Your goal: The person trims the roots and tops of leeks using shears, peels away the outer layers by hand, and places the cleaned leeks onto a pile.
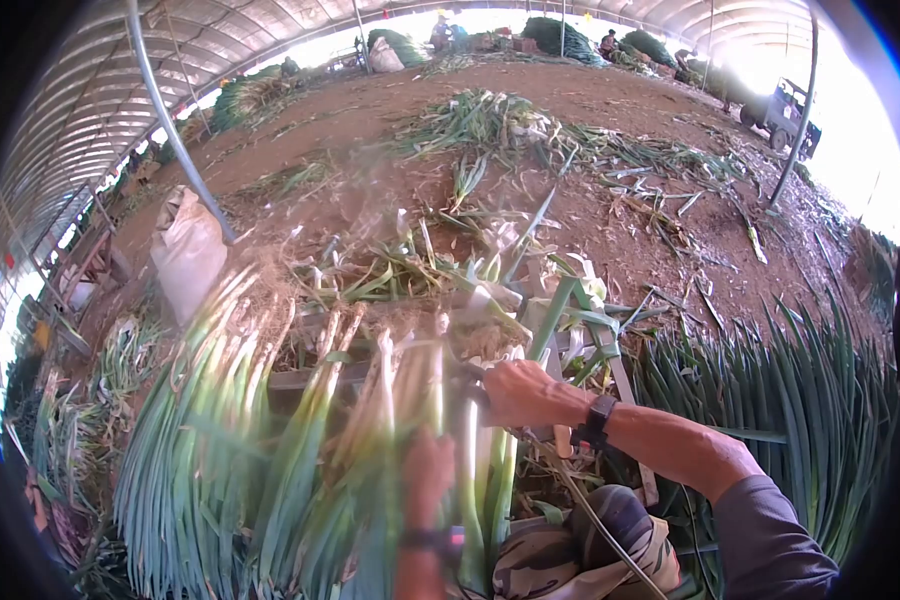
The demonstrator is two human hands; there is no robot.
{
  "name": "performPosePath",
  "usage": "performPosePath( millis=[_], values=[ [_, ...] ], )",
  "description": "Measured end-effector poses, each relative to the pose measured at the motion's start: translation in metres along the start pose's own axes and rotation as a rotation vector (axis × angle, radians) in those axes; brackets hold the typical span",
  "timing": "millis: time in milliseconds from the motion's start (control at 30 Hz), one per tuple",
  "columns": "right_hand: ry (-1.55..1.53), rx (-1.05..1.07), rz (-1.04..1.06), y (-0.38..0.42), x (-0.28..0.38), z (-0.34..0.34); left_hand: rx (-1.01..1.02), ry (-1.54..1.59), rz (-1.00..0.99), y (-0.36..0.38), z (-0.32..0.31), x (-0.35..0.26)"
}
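Our right hand (pixel 528 393) curls its fingers round a dark tool (pixel 477 388) beside the green onions (pixel 471 470); our left hand (pixel 430 475) is over them, fingers too blurred to tell. Light, steady handling should avoid bruising.

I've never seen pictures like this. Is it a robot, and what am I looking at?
There's no robot: these are a person's bare hands, seen by a camera on their head, looking forward and down. This single picture is curved by the lens. Long green onions lie side by side, roots pointing away. The left hand is a blur over them; whether it grips any, I can't tell. The right hand seems closed around a dark object, too unclear to name. Beyond are a pale sack and bare soil.
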State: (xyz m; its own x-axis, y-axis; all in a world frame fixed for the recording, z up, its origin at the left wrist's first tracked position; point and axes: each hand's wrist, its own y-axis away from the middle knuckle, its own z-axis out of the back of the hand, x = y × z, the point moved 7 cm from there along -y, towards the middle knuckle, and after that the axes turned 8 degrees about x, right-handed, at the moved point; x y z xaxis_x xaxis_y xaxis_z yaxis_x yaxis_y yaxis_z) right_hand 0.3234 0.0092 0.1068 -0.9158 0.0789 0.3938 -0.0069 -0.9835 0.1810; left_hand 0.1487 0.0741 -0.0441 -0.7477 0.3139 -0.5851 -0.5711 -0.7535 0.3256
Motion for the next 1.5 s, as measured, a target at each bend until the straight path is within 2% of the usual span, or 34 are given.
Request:
performPosePath(
  millis=[100,200,233,333,400,467,600,733,800,933,1033,1267,1333,1433,1500],
  values=[
    [0.083,0.056,-0.107,-0.002,-0.002,0.003,-0.042,0.231,-0.028,-0.009,-0.011,0.023],
    [0.077,0.080,-0.094,0.009,0.002,0.013,-0.016,0.517,-0.169,-0.014,-0.028,0.044],
    [0.039,0.107,-0.064,0.014,0.002,0.010,0.033,0.551,-0.117,-0.015,-0.030,0.049],
    [-0.055,0.159,0.017,0.037,0.012,0.007,0.118,0.653,-0.175,0.003,-0.016,0.032],
    [-0.090,0.145,0.050,0.052,0.026,0.018,-0.054,0.631,-0.167,0.002,-0.021,0.038],
    [-0.016,0.135,0.041,0.046,0.018,0.012,-0.112,0.562,-0.148,0.001,-0.026,0.046],
    [-0.014,0.067,0.059,0.029,0.007,0.010,-0.039,0.402,-0.141,0.007,-0.014,0.033],
    [-0.066,0.134,0.005,0.025,0.016,0.015,-0.038,0.359,-0.119,0.017,-0.005,0.026],
    [-0.092,0.233,-0.012,0.035,0.024,0.014,-0.081,0.297,-0.147,0.020,-0.004,0.024],
    [-0.118,0.267,0.092,0.082,0.058,0.019,-0.236,0.218,-0.217,0.021,-0.004,0.028],
    [0.009,0.325,0.101,0.103,0.065,0.009,-0.133,0.244,-0.229,0.028,-0.002,0.019],
    [-0.013,0.100,0.067,0.076,0.039,0.020,-0.164,-0.027,-0.211,0.046,-0.007,0.019],
    [-0.082,0.092,0.045,0.068,0.033,0.025,-0.139,-0.050,-0.155,0.058,-0.006,0.010],
    [0.036,0.107,0.079,0.056,0.023,0.022,-0.144,-0.139,-0.078,0.072,-0.015,0.010],
    [0.040,0.155,0.018,0.056,0.020,0.018,-0.080,-0.195,-0.011,0.096,-0.007,-0.008]
  ],
)
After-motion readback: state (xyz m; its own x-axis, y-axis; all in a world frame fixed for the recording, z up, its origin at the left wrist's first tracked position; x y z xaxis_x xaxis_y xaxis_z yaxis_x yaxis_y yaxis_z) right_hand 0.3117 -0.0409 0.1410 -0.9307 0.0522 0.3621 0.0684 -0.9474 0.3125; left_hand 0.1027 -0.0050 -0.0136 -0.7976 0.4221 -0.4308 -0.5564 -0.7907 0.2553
